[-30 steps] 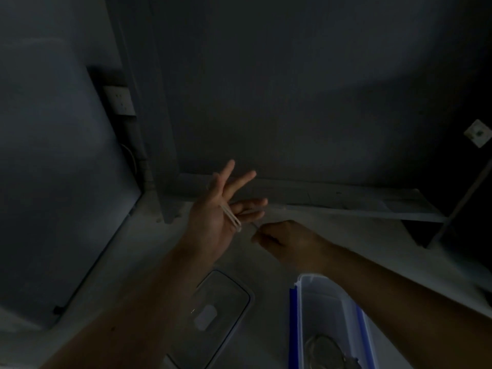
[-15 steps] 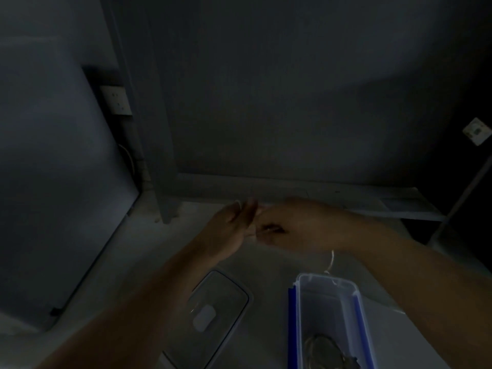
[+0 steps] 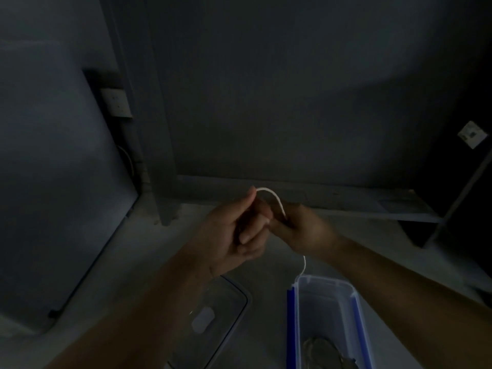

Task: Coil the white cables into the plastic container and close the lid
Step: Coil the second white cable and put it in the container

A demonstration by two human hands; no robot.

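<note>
The scene is dim. A thin white cable (image 3: pixel 271 196) arches between my two hands, which meet above the pale floor. My left hand (image 3: pixel 234 233) pinches one end at its fingertips, fingers curled. My right hand (image 3: pixel 300 227) is closed around the cable, and a loose length (image 3: pixel 304 265) hangs from under it down to the rim of the plastic container (image 3: pixel 354 310). The container is clear with blue side clips, stands open at the lower right, and holds a coiled bundle (image 3: pixel 323 352). Its clear lid (image 3: pixel 229 302) lies flat on the floor to the left, partly hidden by my left forearm.
A dark wall fills the back, with a low ledge (image 3: pixel 346 201) along its base. A large grey panel (image 3: pixel 53 209) stands at the left, a wall socket (image 3: pixel 117 102) beside it. A small white socket plate (image 3: pixel 472 134) and a slanting bar (image 3: pixel 463 195) are at the right.
One second ago my left hand was spread with cable wound across its fingers and my right hand was apart. The hands have come together, and the cable now arches between them.
</note>
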